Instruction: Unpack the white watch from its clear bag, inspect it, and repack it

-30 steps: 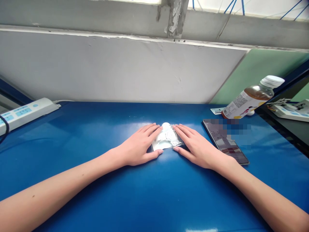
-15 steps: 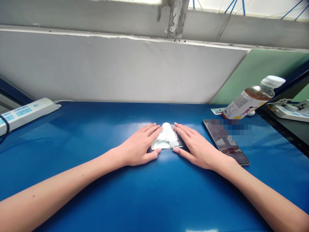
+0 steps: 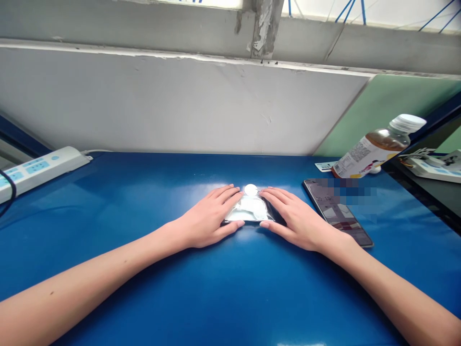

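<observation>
A small shiny packet, see-through with white contents and dark edges (image 3: 248, 211), lies flat in the middle of the blue table. At its far edge is a round white disc (image 3: 251, 190); whether it belongs to the packet I cannot tell. My left hand (image 3: 214, 214) rests over the packet's left side, fingers stretched out and thumb along the near edge. Over the right side lies my right hand (image 3: 293, 216), its fingers straight and its thumb at the near corner. Both hands are open, and they hide the packet's side edges.
To the right lies a phone (image 3: 340, 211), partly blurred out. Behind it a bottle of brown drink with a white cap (image 3: 374, 151) stands by a small card (image 3: 324, 166). A white power strip (image 3: 46, 168) sits at the left, and another (image 3: 437, 168) at far right.
The white disc now shows more fully, and the packet's surface looks smoother. My thumbs have shifted slightly to the right along the near edge.
</observation>
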Demonstrator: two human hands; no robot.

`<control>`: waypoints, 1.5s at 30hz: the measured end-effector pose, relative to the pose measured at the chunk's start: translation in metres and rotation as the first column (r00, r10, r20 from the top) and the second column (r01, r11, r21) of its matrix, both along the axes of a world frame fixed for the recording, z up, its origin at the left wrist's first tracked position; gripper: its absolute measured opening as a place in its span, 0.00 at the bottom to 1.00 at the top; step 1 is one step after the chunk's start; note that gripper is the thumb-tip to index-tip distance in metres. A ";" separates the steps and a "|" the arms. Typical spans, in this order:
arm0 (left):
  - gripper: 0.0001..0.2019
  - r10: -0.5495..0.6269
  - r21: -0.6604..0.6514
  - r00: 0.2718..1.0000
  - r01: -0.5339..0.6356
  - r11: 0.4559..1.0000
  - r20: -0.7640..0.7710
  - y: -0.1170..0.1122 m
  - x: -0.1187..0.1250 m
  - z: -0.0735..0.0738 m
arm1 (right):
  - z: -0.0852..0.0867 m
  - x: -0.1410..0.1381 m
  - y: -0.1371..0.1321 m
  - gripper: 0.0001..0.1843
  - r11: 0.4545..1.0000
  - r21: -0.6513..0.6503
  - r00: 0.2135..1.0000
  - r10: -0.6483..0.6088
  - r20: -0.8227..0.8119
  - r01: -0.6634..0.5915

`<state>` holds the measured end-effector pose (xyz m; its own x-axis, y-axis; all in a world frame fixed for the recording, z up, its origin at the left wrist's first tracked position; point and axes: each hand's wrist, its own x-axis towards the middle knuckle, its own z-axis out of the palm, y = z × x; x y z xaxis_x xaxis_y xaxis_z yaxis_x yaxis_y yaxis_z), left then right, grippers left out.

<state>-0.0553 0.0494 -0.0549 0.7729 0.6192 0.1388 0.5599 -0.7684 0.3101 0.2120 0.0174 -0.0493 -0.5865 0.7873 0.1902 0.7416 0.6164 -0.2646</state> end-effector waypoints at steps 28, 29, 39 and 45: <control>0.37 -0.037 0.031 0.970 0.031 0.999 0.241 0.000 -0.002 -0.003 | -0.003 -0.003 0.001 0.14 0.982 -0.029 0.866 -0.177 -0.467 0.185; 0.38 -0.036 0.016 0.972 0.033 0.999 0.232 0.000 -0.002 -0.002 | -0.004 -0.002 0.001 0.14 0.985 -0.008 0.886 -0.160 -0.436 0.174; 0.32 -0.001 -0.021 0.987 0.004 1.000 0.161 0.002 0.001 0.002 | 0.001 0.003 0.001 0.25 0.995 0.093 0.997 -0.022 -0.069 0.028; 0.33 0.029 0.027 0.993 -0.032 0.999 0.117 0.002 0.000 -0.003 | 0.001 0.005 0.000 0.35 1.000 0.010 0.998 -0.030 0.050 0.030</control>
<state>-0.0548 0.0510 -0.0574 0.7311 0.6368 0.2450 0.5448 -0.7610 0.3522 0.2165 0.0176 -0.0487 -0.5718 0.8029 0.1685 0.7720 0.5961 -0.2206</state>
